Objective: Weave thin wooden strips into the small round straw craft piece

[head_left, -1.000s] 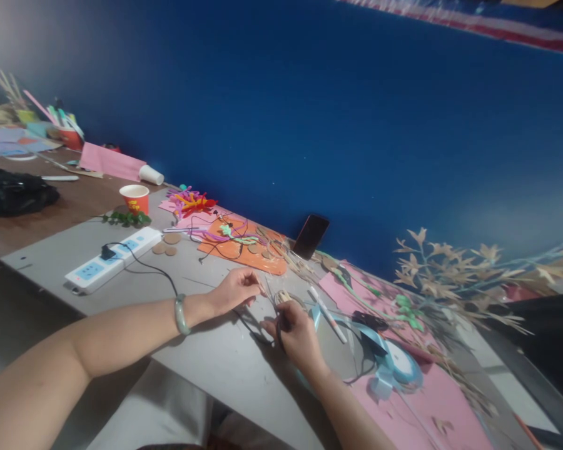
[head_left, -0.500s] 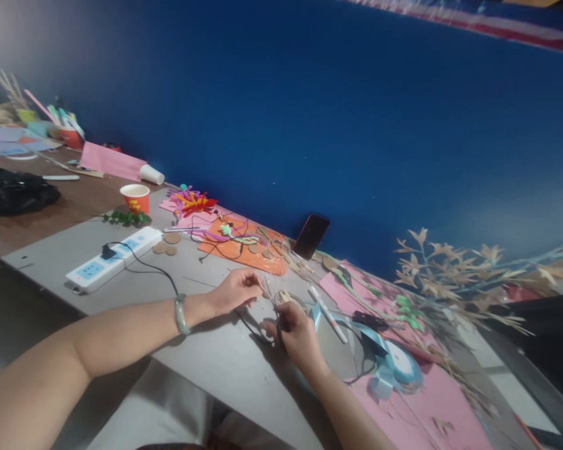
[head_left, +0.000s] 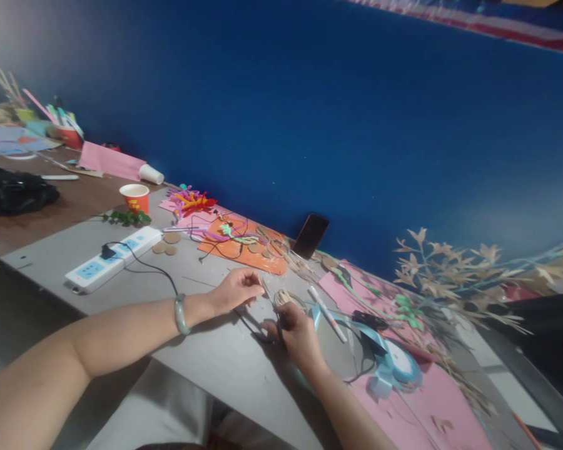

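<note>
My left hand (head_left: 235, 290), with a pale green bangle (head_left: 181, 314) on its wrist, rests on the grey table (head_left: 206, 362) with fingers pinched on a thin stick or strand (head_left: 265, 289). My right hand (head_left: 299, 334) is closed around dark scissors handles (head_left: 263, 331), its fingers curled. Between the hands lies a small coil of pale twine (head_left: 285, 296). A white pen (head_left: 327, 314) lies just right of my right hand. What exactly the left fingers pinch is too small to name.
A white power strip (head_left: 112, 258) with a black cable lies at left. A red paper cup (head_left: 134, 198), pipe cleaners (head_left: 191, 201), an orange sheet (head_left: 244, 250), a leaning phone (head_left: 311, 235), blue ribbon (head_left: 394, 365), pink paper (head_left: 417, 406) and dried branches (head_left: 455, 275) crowd the table.
</note>
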`<state>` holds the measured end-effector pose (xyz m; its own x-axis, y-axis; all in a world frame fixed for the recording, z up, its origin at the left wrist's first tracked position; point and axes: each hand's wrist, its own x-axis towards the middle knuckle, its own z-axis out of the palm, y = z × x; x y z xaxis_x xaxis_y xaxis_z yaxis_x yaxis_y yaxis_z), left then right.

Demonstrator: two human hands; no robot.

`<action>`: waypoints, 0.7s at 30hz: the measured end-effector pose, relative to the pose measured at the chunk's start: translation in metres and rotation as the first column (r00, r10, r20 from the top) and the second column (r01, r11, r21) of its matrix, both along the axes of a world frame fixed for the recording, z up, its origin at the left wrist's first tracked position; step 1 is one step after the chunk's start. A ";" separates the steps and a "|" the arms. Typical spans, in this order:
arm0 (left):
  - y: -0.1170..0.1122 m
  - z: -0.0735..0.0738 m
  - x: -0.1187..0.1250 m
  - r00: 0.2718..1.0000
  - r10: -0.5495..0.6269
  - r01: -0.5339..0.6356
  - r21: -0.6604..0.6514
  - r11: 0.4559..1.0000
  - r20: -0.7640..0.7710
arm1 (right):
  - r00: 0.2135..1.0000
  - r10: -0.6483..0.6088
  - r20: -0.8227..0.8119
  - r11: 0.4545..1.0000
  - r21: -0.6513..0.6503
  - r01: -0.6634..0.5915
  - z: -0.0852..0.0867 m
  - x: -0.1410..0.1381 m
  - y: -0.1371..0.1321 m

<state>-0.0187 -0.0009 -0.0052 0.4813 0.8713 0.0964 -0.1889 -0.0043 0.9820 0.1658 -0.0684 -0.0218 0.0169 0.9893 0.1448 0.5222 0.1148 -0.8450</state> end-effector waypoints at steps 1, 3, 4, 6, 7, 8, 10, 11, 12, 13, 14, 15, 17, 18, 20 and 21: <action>0.000 0.000 0.000 1.000 0.000 0.000 -0.003 1.000 0.001 | 1.000 -0.011 -0.001 1.000 0.002 0.011 0.000 0.000 0.000; -0.001 0.001 0.000 1.000 0.003 -0.003 -0.007 1.000 0.004 | 0.999 -0.030 -0.014 1.000 -0.001 0.030 0.000 0.000 0.000; -0.002 0.002 0.000 1.000 0.005 -0.005 -0.005 1.000 0.005 | 0.999 -0.037 -0.027 0.999 -0.009 0.037 0.000 0.000 0.000; -0.002 0.003 0.000 1.000 0.011 -0.011 -0.001 1.000 0.011 | 0.997 -0.047 -0.068 0.998 -0.036 0.045 0.000 -0.001 0.000; -0.002 0.003 0.000 1.000 0.016 -0.015 -0.003 1.000 0.013 | 0.994 -0.053 -0.097 0.998 -0.049 0.049 0.000 -0.002 0.000; -0.002 0.003 0.000 1.000 0.020 -0.020 -0.008 1.000 0.013 | 0.990 -0.061 -0.126 0.997 -0.058 0.054 0.001 -0.002 0.000; -0.001 0.003 0.000 1.000 0.027 -0.027 -0.019 0.999 0.008 | 0.980 -0.079 -0.181 0.996 -0.055 0.071 0.002 -0.003 0.001; -0.001 0.002 0.000 1.000 0.025 -0.025 -0.022 0.999 0.005 | 0.975 -0.088 -0.205 0.996 -0.049 0.080 0.002 -0.004 0.001; 0.000 0.001 0.000 1.000 0.019 -0.019 -0.026 0.999 0.003 | 0.969 -0.096 -0.230 0.995 -0.046 0.088 0.004 -0.005 0.001; 0.000 -0.001 0.000 1.000 0.006 -0.006 -0.033 0.999 0.001 | 0.962 -0.100 -0.255 0.995 -0.046 0.091 0.005 -0.006 0.000; 0.000 -0.002 0.000 1.000 -0.013 0.013 -0.043 0.999 -0.002 | 0.955 -0.098 -0.280 0.995 -0.051 0.087 0.006 -0.006 0.000; -0.001 -0.004 0.001 0.999 -0.035 0.034 -0.056 0.998 -0.007 | 0.948 -0.093 -0.306 0.995 -0.054 0.080 0.008 -0.007 0.000; -0.002 -0.007 0.002 0.996 -0.081 0.078 -0.085 0.993 -0.027 | 0.936 -0.074 -0.343 0.997 -0.049 0.060 0.010 -0.008 -0.002; -0.003 -0.009 0.003 0.994 -0.105 0.101 -0.095 0.990 -0.037 | 0.933 -0.062 -0.354 0.998 -0.038 0.052 0.011 -0.008 -0.002; -0.006 -0.012 0.005 0.988 -0.146 0.140 -0.105 0.985 -0.052 | 0.932 -0.040 -0.361 0.999 -0.013 0.039 0.011 -0.009 -0.003; -0.007 -0.013 0.006 0.985 -0.163 0.156 -0.108 0.982 -0.060 | 0.933 -0.036 -0.358 0.999 0.001 0.039 0.011 -0.009 -0.004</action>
